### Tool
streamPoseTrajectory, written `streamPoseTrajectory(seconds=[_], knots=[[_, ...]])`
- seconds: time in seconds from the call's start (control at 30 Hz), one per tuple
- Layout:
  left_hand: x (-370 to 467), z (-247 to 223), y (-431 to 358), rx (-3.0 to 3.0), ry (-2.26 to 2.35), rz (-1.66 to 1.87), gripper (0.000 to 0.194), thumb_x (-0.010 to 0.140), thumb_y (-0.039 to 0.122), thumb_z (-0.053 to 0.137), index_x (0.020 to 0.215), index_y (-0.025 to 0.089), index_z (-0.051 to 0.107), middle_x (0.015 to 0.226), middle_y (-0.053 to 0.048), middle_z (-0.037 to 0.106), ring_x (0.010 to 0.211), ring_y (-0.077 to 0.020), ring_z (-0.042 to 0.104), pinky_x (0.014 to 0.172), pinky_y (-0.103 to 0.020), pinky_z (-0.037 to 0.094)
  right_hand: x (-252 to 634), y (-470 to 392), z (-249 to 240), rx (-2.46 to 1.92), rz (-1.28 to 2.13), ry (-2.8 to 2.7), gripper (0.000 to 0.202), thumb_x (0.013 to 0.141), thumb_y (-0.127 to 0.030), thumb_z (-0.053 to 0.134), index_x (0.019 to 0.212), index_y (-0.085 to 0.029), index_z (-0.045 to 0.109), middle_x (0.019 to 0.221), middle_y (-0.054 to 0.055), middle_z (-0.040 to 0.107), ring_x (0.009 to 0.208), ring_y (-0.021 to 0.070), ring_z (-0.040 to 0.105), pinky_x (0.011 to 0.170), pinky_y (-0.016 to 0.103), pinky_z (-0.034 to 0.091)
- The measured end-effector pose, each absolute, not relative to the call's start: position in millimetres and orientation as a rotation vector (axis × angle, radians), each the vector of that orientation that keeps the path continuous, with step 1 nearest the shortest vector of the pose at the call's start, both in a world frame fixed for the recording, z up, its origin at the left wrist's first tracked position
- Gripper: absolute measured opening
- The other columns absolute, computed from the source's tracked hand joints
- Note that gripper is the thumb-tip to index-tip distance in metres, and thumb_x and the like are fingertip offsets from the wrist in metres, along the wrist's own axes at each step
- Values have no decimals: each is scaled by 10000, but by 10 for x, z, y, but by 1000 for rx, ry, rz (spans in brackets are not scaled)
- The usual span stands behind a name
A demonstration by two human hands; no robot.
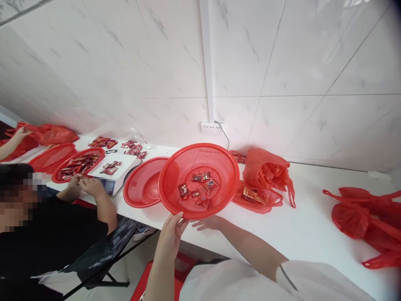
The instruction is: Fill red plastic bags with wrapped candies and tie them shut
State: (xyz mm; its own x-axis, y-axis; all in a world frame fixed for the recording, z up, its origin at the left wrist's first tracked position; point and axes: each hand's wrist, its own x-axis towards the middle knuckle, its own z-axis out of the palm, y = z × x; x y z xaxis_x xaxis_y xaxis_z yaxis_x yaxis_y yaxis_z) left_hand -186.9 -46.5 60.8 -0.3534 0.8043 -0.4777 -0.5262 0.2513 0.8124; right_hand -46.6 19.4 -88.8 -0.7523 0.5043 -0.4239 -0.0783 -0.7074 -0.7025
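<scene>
Several red packets [197,188] lie in the tilted red basket [219,161] — left hand [171,234] grip clamped on its rim, right hand [208,224] open beneath.

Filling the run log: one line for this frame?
left hand: grips red basket rim | right hand: under rim | basket: tilted, few candy packets

A long table [313,234] runs along a wall. Near its front edge a basket [199,179] is tilted up, with a few small packets [200,186] lying in it. The left hand [171,230] grips its near rim; the right hand [208,224] is below it. A second basket [144,184] lies just left, partly behind it. Bags [266,171] lie to the right. Further left, another person's hands [86,186] rest beside a tray [78,164] of packets.
</scene>
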Motion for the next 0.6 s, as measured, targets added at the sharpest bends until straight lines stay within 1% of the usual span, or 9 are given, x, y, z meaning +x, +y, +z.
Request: streamPoseTrajectory(seconds=[0.07, 0.13, 0.2, 0.27, 0.3, 0.43, 0.5, 0.6], knots=[[-1877, 481, -277, 225, 1346, 1407, 97, 732, 94, 660, 813, 145, 674, 868, -58, 732, 802, -179, 698, 822, -318, 584, -196, 32, -1001, -937, 2487, -896, 512, 761, -456, 759, 1174, -183, 627, 1220, 113, 644, 1059, 230, 641, 976, 436, 449], [-1868, 350, -34, 178, 1329, 1414, 86, 743, 62, 628, 770, 136, 661, 829, -63, 725, 779, -168, 688, 830, -326, 587, 191, -187, -1084, -1001, 2437, -794, 580, 696, -492, 784, 1169, -190, 639, 1244, 129, 643, 1074, 232, 642, 981, 418, 435], [-1839, 212, 242, 186, 1294, 1423, 89, 756, 59, 619, 778, 134, 659, 833, -67, 722, 785, -167, 681, 848, -346, 586, 638, -433, -1135, -1039, 2353, -704, 569, 742, -538, 718, 1193, -200, 637, 1279, 136, 630, 1099, 227, 634, 981, 403, 435], [-1792, 64, 522, 219, 1284, 1435, 77, 767, 70, 607, 758, 139, 640, 813, -67, 710, 783, -165, 676, 857, -355, 582, 1074, -672, -1176, -1128, 2230, -623, 558, 756, -551, 689, 1201, -218, 636, 1308, 128, 618, 1121, 222, 629, 996, 390, 426], [-1765, -14, 653, 234, 1292, 1433, 85, 766, 64, 596, 750, 140, 630, 806, -66, 702, 781, -159, 674, 865, -349, 576, 1269, -780, -1200, -1197, 2155, -575, 564, 748, -558, 687, 1199, -222, 636, 1318, 125, 613, 1128, 224, 627, 999, 385, 425], [-1644, -310, 1043, 253, 1396, 1410, 88, 749, 61, 588, 748, 147, 602, 797, -68, 670, 780, -157, 665, 859, -350, 568, 1800, -1122, -1316, -1491, 1877, -357, 596, 637, -561, 733, 1117, -215, 655, 1293, 142, 625, 1109, 257, 642, 971, 386, 451], [-1598, -427, 1143, 252, 1421, 1396, 98, 739, 58, 591, 771, 150, 598, 808, -70, 660, 791, -160, 660, 854, -353, 566, 1915, -1226, -1359, -1539, 1773, -294, 602, 620, -562, 726, 1102, -209, 653, 1292, 152, 623, 1107, 264, 645, 960, 381, 461], [-1572, -554, 1194, 273, 1456, 1397, 117, 745, 69, 594, 821, 157, 591, 869, -74, 658, 838, -160, 658, 853, -337, 562, 1958, -1266, -1383, -1567, 1670, -260, 596, 626, -562, 707, 1087, -187, 652, 1264, 168, 634, 1087, 265, 656, 941, 378, 474]])
